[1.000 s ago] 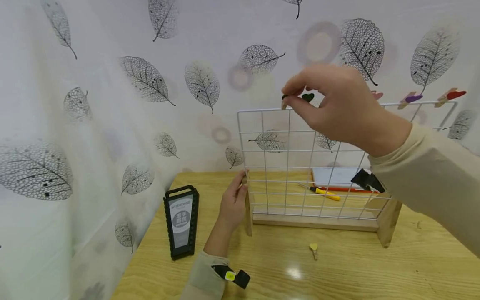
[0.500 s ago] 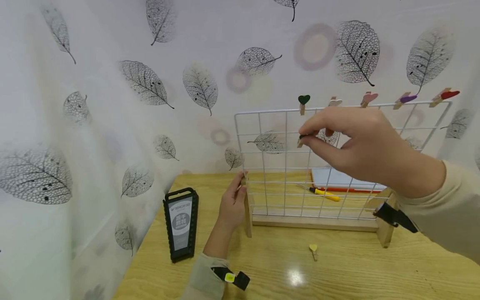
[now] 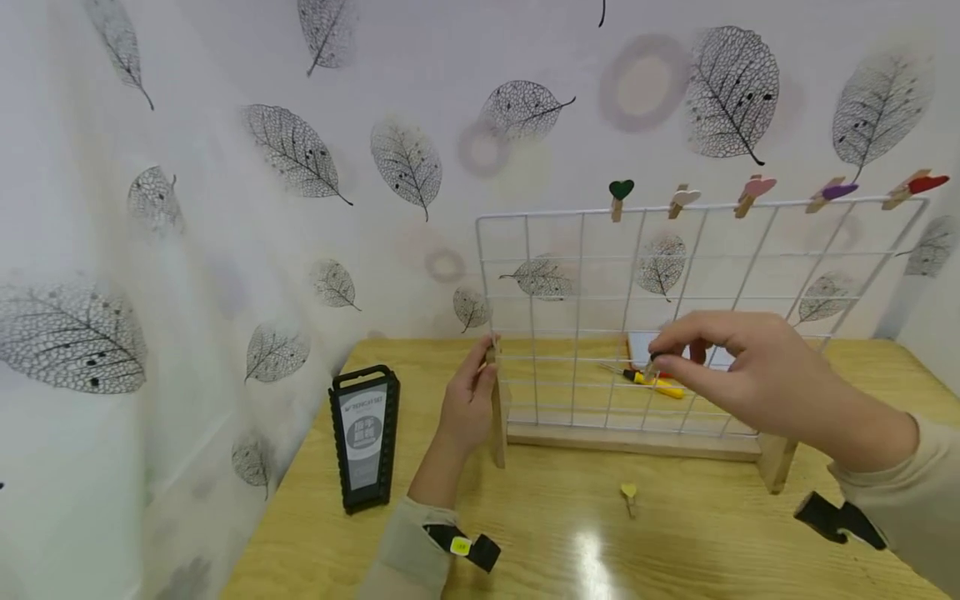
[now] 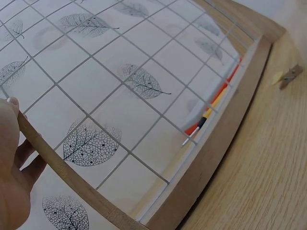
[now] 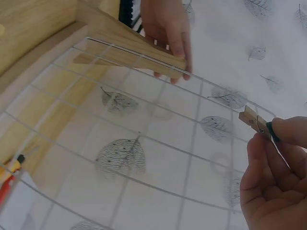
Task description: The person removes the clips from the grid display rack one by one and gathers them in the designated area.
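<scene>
My right hand (image 3: pixel 750 375) pinches a small wooden clothespin (image 5: pixel 252 120) between thumb and fingertips, in front of the white wire grid (image 3: pixel 555 297). Its coloured end looks dark green in the right wrist view, partly covered by a finger. Along the grid's top rail sit several heart clothespins, among them a green one (image 3: pixel 618 197), a white one (image 3: pixel 681 200) and a pink one (image 3: pixel 753 194). At the left side, my left hand (image 3: pixel 467 402) grips the wooden side post (image 4: pixel 72 177) that holds the grid, fingers behind it.
A yellow heart clothespin (image 3: pixel 628 497) lies on the table (image 3: pixel 540 533) before the rack's wooden base bar (image 3: pixel 630 442). Behind the grid are a yellow-handled screwdriver (image 3: pixel 663 388) and a pale flat case with a red edge, mostly hidden. A black tool case (image 3: pixel 364 437) lies at left.
My right hand has come away from the top rail, left of the green heart, and moved down and right with the clothespin. My left hand stays on the post.
</scene>
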### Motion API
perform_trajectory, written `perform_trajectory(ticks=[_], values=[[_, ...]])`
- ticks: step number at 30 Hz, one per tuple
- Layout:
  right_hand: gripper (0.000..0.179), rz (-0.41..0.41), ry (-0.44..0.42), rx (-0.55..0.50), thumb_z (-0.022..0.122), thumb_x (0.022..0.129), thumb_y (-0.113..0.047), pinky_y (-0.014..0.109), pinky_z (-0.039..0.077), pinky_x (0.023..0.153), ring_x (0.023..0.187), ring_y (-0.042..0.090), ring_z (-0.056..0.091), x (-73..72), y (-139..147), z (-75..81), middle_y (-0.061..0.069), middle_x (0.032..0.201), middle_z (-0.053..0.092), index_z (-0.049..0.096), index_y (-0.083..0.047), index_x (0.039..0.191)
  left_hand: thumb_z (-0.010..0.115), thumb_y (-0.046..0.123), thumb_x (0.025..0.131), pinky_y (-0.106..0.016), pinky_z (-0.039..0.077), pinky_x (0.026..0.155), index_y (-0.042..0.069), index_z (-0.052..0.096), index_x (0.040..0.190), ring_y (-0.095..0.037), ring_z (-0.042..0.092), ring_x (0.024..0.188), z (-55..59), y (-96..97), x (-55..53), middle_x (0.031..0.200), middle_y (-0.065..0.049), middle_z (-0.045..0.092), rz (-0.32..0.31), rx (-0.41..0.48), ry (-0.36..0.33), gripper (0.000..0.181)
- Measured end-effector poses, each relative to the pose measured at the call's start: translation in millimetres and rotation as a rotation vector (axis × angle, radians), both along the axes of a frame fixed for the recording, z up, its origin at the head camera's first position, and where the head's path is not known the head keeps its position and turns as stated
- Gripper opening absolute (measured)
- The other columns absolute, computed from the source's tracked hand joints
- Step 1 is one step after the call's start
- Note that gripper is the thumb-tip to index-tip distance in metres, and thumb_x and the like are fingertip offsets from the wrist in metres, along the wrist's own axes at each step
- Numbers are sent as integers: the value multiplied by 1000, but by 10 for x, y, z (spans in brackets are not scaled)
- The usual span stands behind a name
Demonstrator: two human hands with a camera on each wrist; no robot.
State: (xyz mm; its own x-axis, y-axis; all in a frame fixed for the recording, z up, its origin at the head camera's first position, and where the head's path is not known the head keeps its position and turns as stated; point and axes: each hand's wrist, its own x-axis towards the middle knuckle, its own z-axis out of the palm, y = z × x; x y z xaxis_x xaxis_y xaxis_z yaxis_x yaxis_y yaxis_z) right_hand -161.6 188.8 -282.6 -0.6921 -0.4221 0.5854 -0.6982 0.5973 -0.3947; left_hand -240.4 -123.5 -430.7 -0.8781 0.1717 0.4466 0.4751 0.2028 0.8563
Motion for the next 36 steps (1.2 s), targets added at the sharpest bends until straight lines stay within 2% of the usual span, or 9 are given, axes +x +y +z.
perform_trajectory(ticks=[5,11,17,22,25,28,36], values=[[28,-35,-139,-8,78,88,-5,21,40,48,72,2,54,7,95,-355,-19,84,68,74,-31,98,44,21,109,-45,43,110,11,40,155,-28,45,140,13,13,-27,155,-7,45,-5,-2,16,47],[18,-55,-308,-4,76,91,-12,24,45,55,74,2,56,32,179,-799,-18,86,67,74,-30,97,44,16,109,-46,43,110,7,42,153,-29,45,139,-8,5,-51,154,-10,46,4,-2,32,45],[6,-39,-535,-18,74,94,-17,24,51,60,76,1,60,5,247,-1222,-12,88,70,75,-18,99,45,19,109,-46,43,110,10,40,155,-31,47,137,-1,-1,-15,153,-13,46,36,-12,-1,47],[15,13,-725,-18,72,95,-16,23,55,66,82,0,63,-11,301,-1538,-2,96,73,74,-5,105,45,16,109,-47,43,110,7,41,154,-32,47,137,4,0,-2,152,-14,47,36,-4,10,46],[15,59,-757,-17,72,94,-13,23,56,69,84,0,63,-8,313,-1702,3,98,73,74,-2,104,45,16,109,-47,43,110,6,42,153,-31,47,137,-1,2,-6,151,-14,48,32,3,18,46],[12,67,-760,-15,73,93,-12,22,55,69,83,-1,61,-8,302,-1816,1,97,73,74,-3,102,45,14,108,-46,43,110,6,43,153,-31,47,137,-6,9,-12,151,-15,48,21,13,29,45],[11,41,-770,27,73,93,-17,23,54,70,85,0,61,-30,282,-1912,-5,98,71,76,-10,101,45,16,109,-47,42,110,6,41,153,-31,46,138,-15,24,-20,152,-16,46,-3,21,34,46]])
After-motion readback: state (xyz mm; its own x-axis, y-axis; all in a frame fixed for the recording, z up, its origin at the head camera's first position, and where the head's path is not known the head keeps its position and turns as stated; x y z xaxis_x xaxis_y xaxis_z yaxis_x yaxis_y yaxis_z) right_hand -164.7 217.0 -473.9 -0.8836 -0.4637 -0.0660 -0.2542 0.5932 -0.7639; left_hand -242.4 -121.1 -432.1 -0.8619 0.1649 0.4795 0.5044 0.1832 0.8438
